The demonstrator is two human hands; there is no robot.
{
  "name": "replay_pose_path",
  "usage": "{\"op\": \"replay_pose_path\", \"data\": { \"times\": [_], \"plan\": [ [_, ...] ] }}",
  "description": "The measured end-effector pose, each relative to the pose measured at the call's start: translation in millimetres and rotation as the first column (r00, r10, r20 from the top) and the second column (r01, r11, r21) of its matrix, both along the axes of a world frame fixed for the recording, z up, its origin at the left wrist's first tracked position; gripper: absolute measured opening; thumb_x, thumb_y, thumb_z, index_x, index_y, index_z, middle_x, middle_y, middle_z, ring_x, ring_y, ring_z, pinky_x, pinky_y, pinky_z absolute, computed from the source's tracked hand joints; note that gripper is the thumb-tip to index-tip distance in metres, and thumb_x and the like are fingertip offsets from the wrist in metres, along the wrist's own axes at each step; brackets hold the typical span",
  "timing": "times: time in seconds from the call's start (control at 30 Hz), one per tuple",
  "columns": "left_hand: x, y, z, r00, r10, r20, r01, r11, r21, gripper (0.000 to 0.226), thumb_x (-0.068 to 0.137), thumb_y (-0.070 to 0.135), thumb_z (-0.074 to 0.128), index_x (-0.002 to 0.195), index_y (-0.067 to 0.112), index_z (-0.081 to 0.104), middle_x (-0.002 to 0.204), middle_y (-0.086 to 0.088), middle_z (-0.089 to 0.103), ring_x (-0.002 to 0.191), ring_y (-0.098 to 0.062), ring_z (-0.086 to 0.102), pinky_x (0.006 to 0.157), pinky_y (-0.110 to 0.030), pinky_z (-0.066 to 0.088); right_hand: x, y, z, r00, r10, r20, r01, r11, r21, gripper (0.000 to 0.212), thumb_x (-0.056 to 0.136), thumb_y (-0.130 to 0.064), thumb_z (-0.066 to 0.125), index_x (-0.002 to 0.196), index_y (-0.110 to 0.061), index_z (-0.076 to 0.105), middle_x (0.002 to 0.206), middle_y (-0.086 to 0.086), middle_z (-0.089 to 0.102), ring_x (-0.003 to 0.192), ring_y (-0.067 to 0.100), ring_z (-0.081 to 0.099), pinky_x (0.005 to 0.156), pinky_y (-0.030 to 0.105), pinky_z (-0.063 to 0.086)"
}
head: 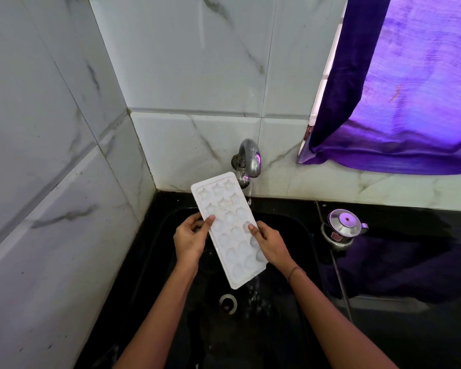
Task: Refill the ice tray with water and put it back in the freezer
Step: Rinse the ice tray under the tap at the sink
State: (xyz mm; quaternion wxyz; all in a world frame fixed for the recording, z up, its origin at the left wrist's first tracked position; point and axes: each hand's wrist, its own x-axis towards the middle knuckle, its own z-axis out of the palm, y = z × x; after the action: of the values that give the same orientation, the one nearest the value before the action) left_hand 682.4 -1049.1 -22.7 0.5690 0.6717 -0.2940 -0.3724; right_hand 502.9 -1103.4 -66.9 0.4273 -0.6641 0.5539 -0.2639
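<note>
Left hand: my left hand (190, 241) grips the left long edge of the ice tray (229, 233). I see the thumb lying on the top face and the fingers curled under it.
Right hand: my right hand (270, 245) grips the opposite long edge about level with the left. Its thumb presses on the top face beside a cavity, the fingers are hidden beneath, and there is a thin bracelet (296, 271) on the wrist.
Ice tray: white and long, with rows of shaped cavities. It is held in the air between both hands, above the sink (272, 336). Its length runs away from me, the near end juts past my hands, and the far end reaches up just beside the tap (248, 162). From here I cannot tell how full the cavities are.
Water: I see a thin pale trickle (253, 282) below the tray's near right corner.
Sink: a black basin directly under the tray, with a round metal drain (228, 303) just nearer than the tray's near end.
Desk: a glossy black desk (399, 336) runs to the right of the sink.
Steel pot: a lidded steel pot (342, 229) stands on the desk just right of the sink rim, well apart from my right hand.
Tap: a metal tap fixed to the back wall, its spout curving down behind the tray's far right corner.
Wall: white marbled tiles (51, 155) on the left and behind.
Curtain: a purple curtain (410, 89) hangs at the upper right, above the desk.
</note>
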Motion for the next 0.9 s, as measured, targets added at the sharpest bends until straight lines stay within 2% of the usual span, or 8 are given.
{"op": "replay_pose_path", "data": {
  "times": [0.13,0.23,0.33,0.4,0.47,0.57,0.73,0.9],
  "plan": [
    [-11.8,12.8,-4.5,0.943,-0.192,-0.272,0.202,0.979,0.010,0.031,0.084,0.014,0.067,0.113,0.011,0.059,0.096,-0.003,0.069,0.084,-0.015,0.068,0.069,-0.033,0.059,1.0,11.2,7.7,0.988,-0.153,0.031,0.153,0.988,-0.021,0.038,0.096,-0.043,0.046,0.067,-0.018,0.041,0.060,-0.007,0.043,0.055,0.007,0.041,0.054,0.023,0.032],
    [-22.9,25.5,-17.1,0.899,-0.259,-0.352,0.280,0.960,0.010,0.028,0.083,0.007,0.066,0.110,0.012,0.061,0.099,-0.003,0.071,0.085,-0.017,0.070,0.062,-0.028,0.058,-1.1,21.8,8.9,0.978,-0.207,0.005,0.207,0.978,0.006,0.038,0.094,-0.048,0.046,0.067,-0.022,0.042,0.064,-0.006,0.049,0.058,0.007,0.046,0.056,0.025,0.037],
    [-24.5,31.6,-26.7,0.906,-0.256,-0.336,0.272,0.962,0.001,0.030,0.082,0.005,0.068,0.111,0.011,0.061,0.101,-0.006,0.071,0.087,-0.021,0.071,0.063,-0.029,0.058,-4.3,29.4,9.9,0.981,-0.183,-0.072,0.185,0.982,0.035,0.035,0.093,-0.053,0.044,0.079,-0.022,0.050,0.074,-0.005,0.056,0.068,0.011,0.055,0.063,0.030,0.045],
    [-24.2,35.5,-28.6,0.910,-0.255,-0.327,0.266,0.964,-0.010,0.030,0.081,0.003,0.068,0.110,0.009,0.062,0.100,-0.006,0.072,0.086,-0.020,0.071,0.063,-0.028,0.058,-6.6,31.7,11.1,0.973,-0.154,-0.171,0.155,0.988,-0.006,0.038,0.093,-0.054,0.043,0.112,-0.022,0.051,0.096,-0.004,0.060,0.088,0.015,0.060,0.073,0.032,0.048],
    [-24.9,40.2,-31.8,0.914,-0.250,-0.320,0.259,0.966,-0.014,0.030,0.081,0.002,0.067,0.110,0.007,0.062,0.099,-0.007,0.072,0.085,-0.019,0.071,0.065,-0.027,0.058,-8.6,32.4,13.2,0.974,-0.128,-0.186,0.107,0.987,-0.118,0.048,0.094,-0.048,0.047,0.135,-0.025,0.038,0.113,-0.006,0.054,0.101,0.012,0.055,0.077,0.028,0.046],
    [-26.8,47.5,-38.1,0.920,-0.221,-0.323,0.238,0.971,0.012,0.027,0.082,0.002,0.066,0.108,0.007,0.062,0.098,-0.006,0.071,0.082,-0.016,0.071,0.065,-0.025,0.058,-6.5,32.0,15.4,0.946,-0.027,-0.323,-0.070,0.955,-0.288,0.040,0.096,-0.035,0.048,0.135,-0.030,0.040,0.123,-0.007,0.045,0.109,0.008,0.047,0.072,0.021,0.045],
    [-26.2,45.7,-45.1,0.927,-0.189,-0.323,0.221,0.973,0.065,0.028,0.083,0.002,0.065,0.111,0.003,0.062,0.101,-0.009,0.070,0.086,-0.019,0.068,0.067,-0.023,0.057,0.5,25.3,7.1,0.811,0.002,-0.585,-0.195,0.943,-0.268,0.034,0.098,-0.033,0.041,0.130,-0.028,0.051,0.126,-0.002,0.041,0.111,0.014,0.040,0.073,0.024,0.050],
    [-23.0,28.2,-47.8,0.921,-0.168,-0.352,0.216,0.971,0.103,0.028,0.085,0.006,0.065,0.112,0.006,0.061,0.103,-0.011,0.069,0.090,-0.024,0.068,0.073,-0.031,0.055,2.0,10.9,9.8,0.745,0.025,-0.666,-0.270,0.925,-0.268,0.035,0.099,-0.033,0.039,0.132,-0.029,0.049,0.126,0.004,0.041,0.113,0.021,0.038,0.079,0.030,0.051]
  ]
}}
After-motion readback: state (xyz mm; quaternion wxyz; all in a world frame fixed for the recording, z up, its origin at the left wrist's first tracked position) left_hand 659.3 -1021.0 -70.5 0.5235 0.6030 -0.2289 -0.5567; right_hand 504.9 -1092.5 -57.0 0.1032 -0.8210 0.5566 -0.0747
